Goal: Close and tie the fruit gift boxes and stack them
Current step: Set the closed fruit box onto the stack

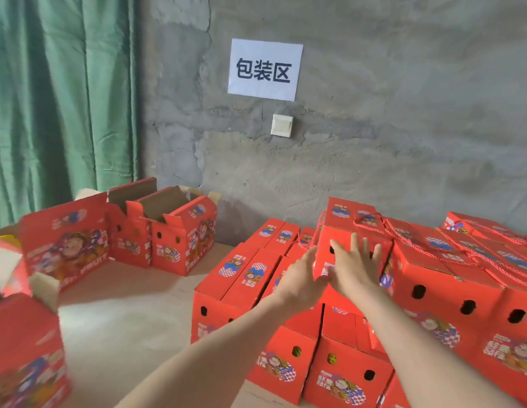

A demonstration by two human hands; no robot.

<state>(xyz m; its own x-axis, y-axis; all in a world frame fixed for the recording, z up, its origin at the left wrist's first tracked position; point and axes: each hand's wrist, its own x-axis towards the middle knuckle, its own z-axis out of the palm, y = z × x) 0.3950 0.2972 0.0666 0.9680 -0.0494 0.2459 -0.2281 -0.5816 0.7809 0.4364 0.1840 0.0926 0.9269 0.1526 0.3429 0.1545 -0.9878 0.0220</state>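
Note:
A closed red fruit gift box (349,228) with a red rope handle sits on top of the stack of closed red boxes (450,278). My right hand (355,267) presses flat against its near face with straight, spread fingers. My left hand (303,279) touches the box's lower left corner, fingers extended along its side. Lower closed boxes (341,369) stand in front of the stack, partly hidden by my forearms.
Several open red boxes (171,228) with raised flaps stand at the left on the pale floor (124,313). Another open box (24,348) is blurred at the near left. A grey wall carries a paper sign (265,69) and a switch (282,125); a green curtain (59,98) hangs left.

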